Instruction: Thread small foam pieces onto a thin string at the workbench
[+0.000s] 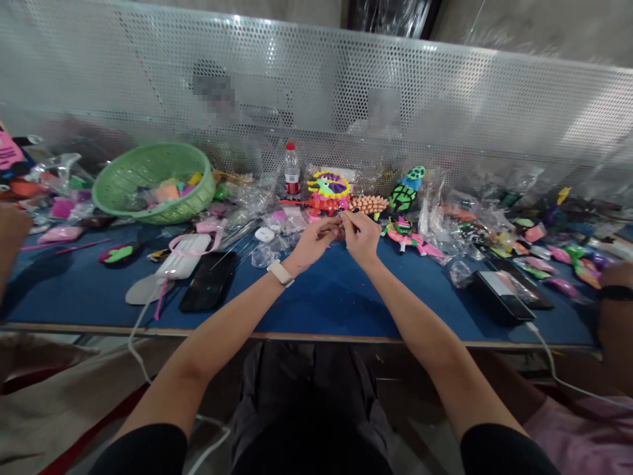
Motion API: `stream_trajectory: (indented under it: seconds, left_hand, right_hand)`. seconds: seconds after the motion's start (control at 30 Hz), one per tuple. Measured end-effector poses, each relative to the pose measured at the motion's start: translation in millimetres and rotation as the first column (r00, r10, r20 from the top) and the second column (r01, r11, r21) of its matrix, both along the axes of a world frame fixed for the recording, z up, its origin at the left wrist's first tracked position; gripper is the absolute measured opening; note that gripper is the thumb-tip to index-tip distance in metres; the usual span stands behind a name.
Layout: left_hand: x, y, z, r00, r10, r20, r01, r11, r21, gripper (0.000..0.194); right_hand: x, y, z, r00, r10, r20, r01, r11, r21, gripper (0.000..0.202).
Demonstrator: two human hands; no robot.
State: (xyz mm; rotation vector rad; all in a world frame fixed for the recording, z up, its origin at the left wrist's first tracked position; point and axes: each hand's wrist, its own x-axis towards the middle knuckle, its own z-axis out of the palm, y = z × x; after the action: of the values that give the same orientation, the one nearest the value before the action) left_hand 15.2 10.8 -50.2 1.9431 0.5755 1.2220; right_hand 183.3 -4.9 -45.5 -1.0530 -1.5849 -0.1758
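Observation:
My left hand (316,241) and my right hand (361,236) meet above the middle of the blue table, fingers pinched together. Whatever is between the fingertips is too small and too covered to name. Just behind them stands a colourful dinosaur-like clay figure (328,191) with a yellow-edged frill and red body. A brown scaly clay piece (370,204) lies beside it, behind my right hand. Farther right are a green and black turtle-like figure (403,196) and a pink and green figure (403,232). A small white lidded tub (264,234) sits left of my left hand.
A green basket (198,198) holds colourful clay packets. A red-capped bottle (291,173) stands by the perforated metal screen (316,86). A black phone (208,280), white power bank (180,257) and black box-like device (499,297) lie nearer. Other people's arms (616,323) show at both sides.

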Motion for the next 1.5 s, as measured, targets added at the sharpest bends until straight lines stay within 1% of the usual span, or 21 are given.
stream_trajectory:
  seconds: [0.03, 0.1, 0.17, 0.2, 0.23, 0.27, 0.33, 0.37, 0.43, 0.5, 0.57, 0.67, 0.77, 0.83, 0.9, 0.97, 1.07, 1.13, 1.33, 1.4, 1.5]
  left_hand:
    - [-0.1, -0.8, 0.6, 1.0, -0.007, 0.005, 0.008, 1.0, -0.02, 0.03]
    - [-1.7, -3.7, 3.0, 0.999, 0.035, -0.02, -0.035, 0.999, -0.019, 0.035]
    - [-4.8, -7.1, 6.9, 0.988, 0.129, -0.086, -0.125, 0.991, 0.049, 0.036]
    - [-6.9, -8.6, 9.2, 0.973, 0.195, -0.127, -0.181, 0.977, 0.114, 0.035]
    - [-9.1, -9.7, 11.4, 0.949, 0.269, -0.165, -0.235, 0.951, 0.201, 0.033]
    - [-11.4, -10.5, 13.4, 0.915, 0.352, -0.197, -0.284, 0.91, 0.303, 0.03]
    - [-16.2, -11.0, 16.3, 0.831, 0.505, -0.233, -0.347, 0.799, 0.492, 0.028]
    - [-18.5, -10.9, 17.3, 0.79, 0.562, -0.244, -0.359, 0.748, 0.558, 0.028]
    - [-23.6, -10.3, 18.9, 0.73, 0.626, -0.274, -0.354, 0.69, 0.632, 0.034]
    - [-29.4, -9.6, 21.8, 0.708, 0.644, -0.29, -0.339, 0.67, 0.661, 0.041]
    - [-36.1, -8.9, 27.3, 0.724, 0.635, -0.271, -0.327, 0.661, 0.675, 0.044]
    - [-46.6, -7.3, 39.8, 0.765, 0.607, -0.216, -0.328, 0.656, 0.68, 0.039]
    - [-56.4, -4.8, 51.8, 0.778, 0.595, -0.201, -0.336, 0.665, 0.667, 0.034]
    - [-62.1, -3.2, 56.4, 0.782, 0.588, -0.204, -0.336, 0.674, 0.657, 0.033]
    - [-66.3, -2.2, 57.2, 0.775, 0.591, -0.225, -0.321, 0.674, 0.665, 0.033]
    - [-68.3, -1.9, 55.1, 0.745, 0.615, -0.259, -0.293, 0.65, 0.701, 0.032]
    - [-67.3, -1.3, 50.0, 0.687, 0.657, -0.312, -0.241, 0.61, 0.754, 0.028]
    - [-65.5, 0.0, 47.5, 0.674, 0.655, -0.342, -0.208, 0.613, 0.762, 0.025]
    - [-65.6, 2.5, 50.0, 0.718, 0.596, -0.361, -0.183, 0.661, 0.728, 0.017]
    - [-65.4, -0.4, 52.5, 0.725, 0.593, -0.35, -0.184, 0.656, 0.732, 0.016]
    - [-61.0, -8.3, 55.1, 0.738, 0.615, -0.279, -0.249, 0.632, 0.734, 0.018]
  right_hand:
    - [1.7, 1.7, -0.7, 1.0, -0.003, 0.015, 0.003, 1.0, 0.005, 0.034]
    - [6.3, 5.5, -1.3, 1.0, 0.004, 0.022, -0.005, 1.0, 0.018, 0.035]
    - [11.8, 8.9, -0.7, 1.0, -0.004, 0.018, 0.004, 1.0, 0.028, 0.038]
    - [14.4, 10.2, -0.2, 1.0, -0.018, 0.024, 0.018, 0.999, 0.027, 0.04]
    - [16.5, 11.1, 0.6, 0.999, -0.036, 0.034, 0.035, 0.999, 0.025, 0.042]
    - [18.1, 11.6, 1.3, 0.998, -0.052, 0.045, 0.051, 0.998, 0.021, 0.043]
    - [19.0, 11.2, 2.8, 0.996, -0.065, 0.063, 0.065, 0.998, 0.009, 0.044]
    - [18.3, 10.5, 3.4, 0.996, -0.061, 0.07, 0.061, 0.998, 0.001, 0.044]
    - [15.9, 8.4, 4.4, 0.996, -0.039, 0.084, 0.041, 0.999, -0.019, 0.041]
    - [13.5, 6.3, 5.4, 0.995, -0.012, 0.102, 0.016, 0.999, -0.041, 0.037]
    - [12.4, 4.8, 6.8, 0.993, 0.015, 0.119, -0.009, 0.998, -0.056, 0.033]
    - [12.9, 3.9, 10.0, 0.989, 0.066, 0.13, -0.055, 0.995, -0.085, 0.028]
    - [13.2, 3.7, 14.4, 0.989, 0.121, 0.087, -0.107, 0.982, -0.153, 0.022]
    - [12.7, 3.7, 17.0, 0.983, 0.176, 0.051, -0.162, 0.963, -0.215, 0.02]
    - [11.6, 3.6, 18.5, 0.973, 0.229, 0.033, -0.212, 0.938, -0.275, 0.023]
    - [9.9, 3.4, 18.6, 0.966, 0.257, 0.023, -0.236, 0.918, -0.32, 0.029]
    - [6.7, 2.7, 17.0, 0.963, 0.268, -0.004, -0.253, 0.903, -0.347, 0.038]
    - [4.1, 1.8, 15.9, 0.962, 0.272, -0.024, -0.263, 0.896, -0.357, 0.044]
    - [-2.1, -4.8, 17.4, 0.961, 0.274, -0.026, -0.26, 0.876, -0.406, 0.049]
    - [-3.3, -7.8, 19.9, 0.961, 0.276, -0.032, -0.265, 0.876, -0.402, 0.049]
    - [-5.1, -11.0, 23.8, 0.953, 0.294, -0.076, -0.301, 0.876, -0.378, 0.051]
